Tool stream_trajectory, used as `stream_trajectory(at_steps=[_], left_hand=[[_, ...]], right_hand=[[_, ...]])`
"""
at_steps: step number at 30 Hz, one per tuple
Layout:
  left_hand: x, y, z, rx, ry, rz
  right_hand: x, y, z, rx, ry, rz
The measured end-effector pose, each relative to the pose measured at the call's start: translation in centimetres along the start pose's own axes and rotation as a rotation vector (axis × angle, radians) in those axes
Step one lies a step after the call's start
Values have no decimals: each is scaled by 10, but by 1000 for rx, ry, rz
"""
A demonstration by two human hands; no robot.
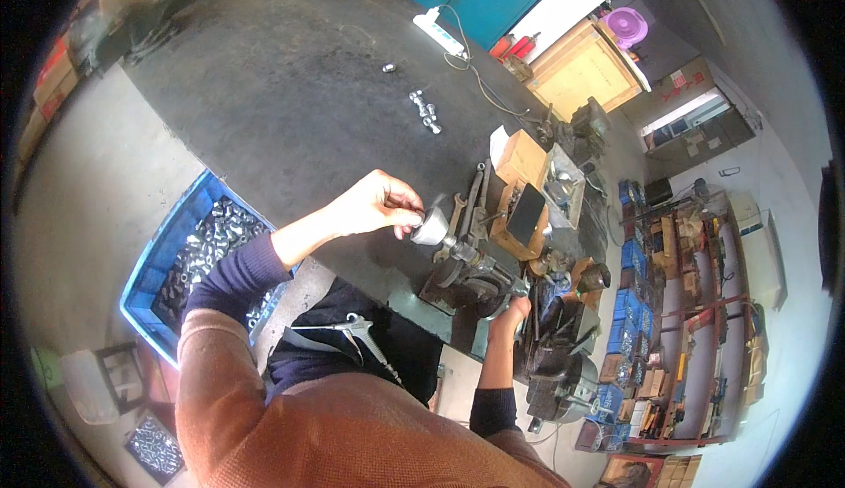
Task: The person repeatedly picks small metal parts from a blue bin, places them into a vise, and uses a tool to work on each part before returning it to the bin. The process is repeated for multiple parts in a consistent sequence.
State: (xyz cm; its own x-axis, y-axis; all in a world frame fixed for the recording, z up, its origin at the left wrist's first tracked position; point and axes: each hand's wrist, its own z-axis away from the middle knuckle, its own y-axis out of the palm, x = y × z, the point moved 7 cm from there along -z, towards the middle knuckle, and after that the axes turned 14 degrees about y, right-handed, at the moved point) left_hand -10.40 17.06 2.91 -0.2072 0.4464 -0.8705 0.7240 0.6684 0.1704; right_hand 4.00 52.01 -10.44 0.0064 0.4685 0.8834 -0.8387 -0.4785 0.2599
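My left hand (383, 206) is closed in a pinch, thumb and fingers together at the wide mouth of a grey cone-shaped metal cup (429, 227). What small thing the fingertips hold there, if any, is hidden. The cup sits at the left end of a dark metal bench fixture (471, 270) at the table's edge. At the fixture's other end, my right hand (509, 316) is closed against its metal end, and what lies inside the fingers does not show. A silver air blow gun (359, 330) lies on dark cloth below the fixture.
A blue crate (145, 299) full of small metal fittings stands left of the dark table (290, 74). Several fittings (425, 111) lie on the tabletop. Wrenches (471, 202), a wooden box (519, 237) and a phone (526, 211) sit beyond the fixture. A vise (563, 391) stands at right.
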Motion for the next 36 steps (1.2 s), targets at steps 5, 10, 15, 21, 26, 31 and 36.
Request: stream_trajectory(at_steps=[5,10,15,21,26,31,36], left_hand=[[7,-1,2,-39,-44,64],[6,-1,2,-62,-31,81],[4,-1,0,-56,-15,49],[0,-6,6,-58,-69,40],[-4,-10,9,-54,-52,13],[-7,-11,7,-63,-67,-16],[-18,-41,37,-96,-92,-223]], right_hand=[[-11,-5,16,199,120,-81],[12,8,-7,112,-98,71],[78,49,8,279,-293,98],[109,30,102,415,-369,-171],[48,-5,108,303,-152,-77],[4,-11,27,-52,-41,-13],[82,50,30,222,-478,148]])
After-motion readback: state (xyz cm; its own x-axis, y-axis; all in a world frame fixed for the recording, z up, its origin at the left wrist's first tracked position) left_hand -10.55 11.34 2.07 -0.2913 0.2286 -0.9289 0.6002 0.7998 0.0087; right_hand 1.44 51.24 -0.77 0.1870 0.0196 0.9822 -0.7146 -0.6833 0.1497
